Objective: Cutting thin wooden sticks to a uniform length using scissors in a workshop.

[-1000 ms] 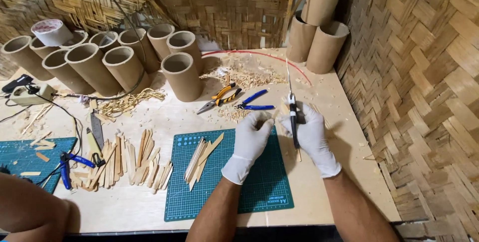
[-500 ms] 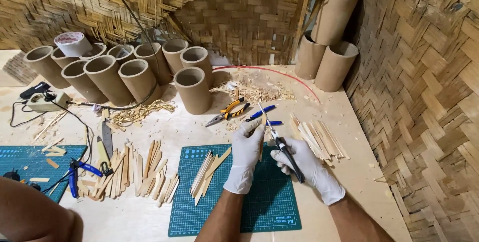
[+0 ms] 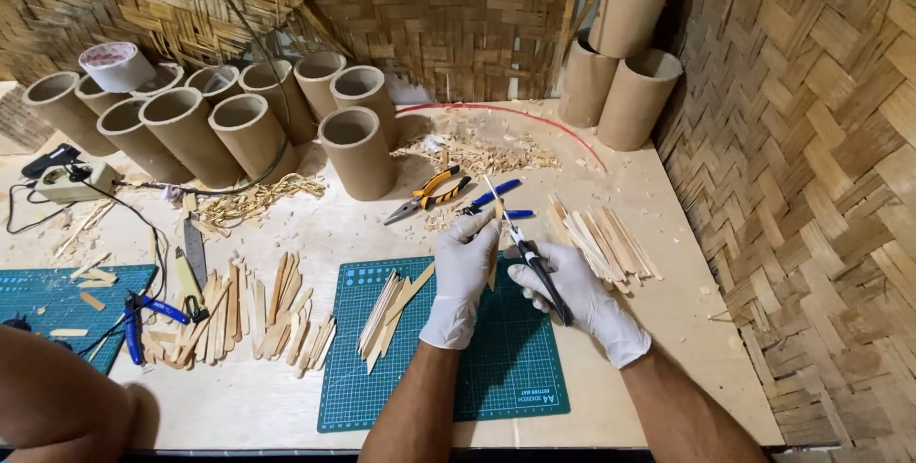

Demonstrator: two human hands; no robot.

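Over the green cutting mat [image 3: 496, 368], the left hand [image 3: 465, 277] had its grip pinched on a thin wooden stick [image 3: 494, 263], steadying it upright, while the right hand [image 3: 572, 296], grip closed on a black-handled knife [image 3: 534, 267], set the blade against it.

Head view, steeply down, near worktable [image 3: 668, 368]
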